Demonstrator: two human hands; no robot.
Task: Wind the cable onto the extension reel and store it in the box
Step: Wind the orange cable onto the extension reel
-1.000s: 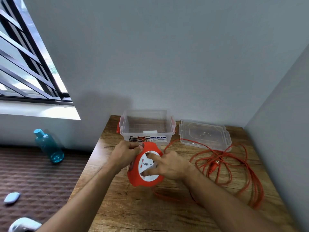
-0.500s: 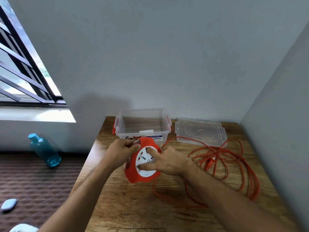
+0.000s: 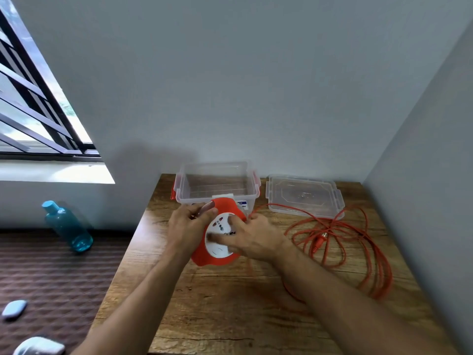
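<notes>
Orange plastic reel (image 3: 220, 237) – scalloped, white-faced – left hand (image 3: 188, 225) grip clasping rim, right hand (image 3: 252, 238) fingers pressing face.

So the table (image 3: 230, 303) sits tucked into the room's corner, walls behind it and to its right. At the back edge there's the box (image 3: 217, 183), with its lid (image 3: 304, 196) lying flat just to the right of it. The reel (image 3: 217, 237) is right in front of the box, left hand (image 3: 186, 226) on its left side, right hand (image 3: 253, 237) on its face. The cable (image 3: 340, 242) sprawls in loose loops to the right, in front of the lid. Off to the left, on the floor, stands a bottle (image 3: 67, 226).
</notes>
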